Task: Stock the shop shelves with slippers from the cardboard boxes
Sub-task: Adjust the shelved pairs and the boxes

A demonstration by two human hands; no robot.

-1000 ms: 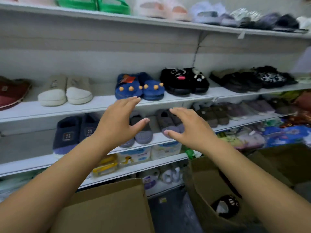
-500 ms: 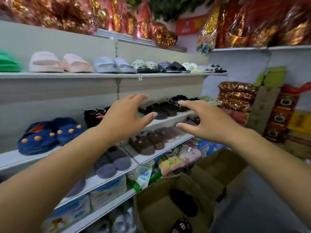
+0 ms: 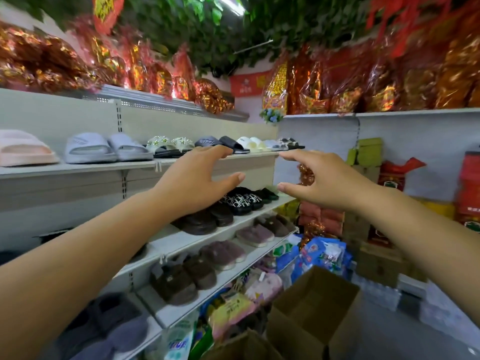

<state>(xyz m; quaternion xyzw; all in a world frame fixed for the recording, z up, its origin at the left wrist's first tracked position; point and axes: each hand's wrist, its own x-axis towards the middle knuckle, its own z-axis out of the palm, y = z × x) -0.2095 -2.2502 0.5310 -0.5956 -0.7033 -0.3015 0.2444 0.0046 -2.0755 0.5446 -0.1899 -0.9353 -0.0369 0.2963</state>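
While both arms stay stretched toward the shelves [image 3: 78, 169], the view has swung further up and right than half a second ago. The blue slippers at the left are out of sight, and green leaves [image 3: 207, 24] now fill the top. The left hand [image 3: 193, 183] keeps its pose, fingers loosely spread and thumb apart, holding nothing, in front of the black slippers [image 3: 241, 202] on the middle shelf. The right hand [image 3: 327, 183] is likewise relaxed and holds nothing, just right of the left, the two apart. Sandals [image 3: 88, 149] line the upper shelf, and brown slippers [image 3: 179, 283] sit on the lower one. An open box [image 3: 311, 310] stands at the lower right. Only the top edge of the near box [image 3: 241, 346] shows at the bottom, so the slipper seen inside it earlier is out of frame.
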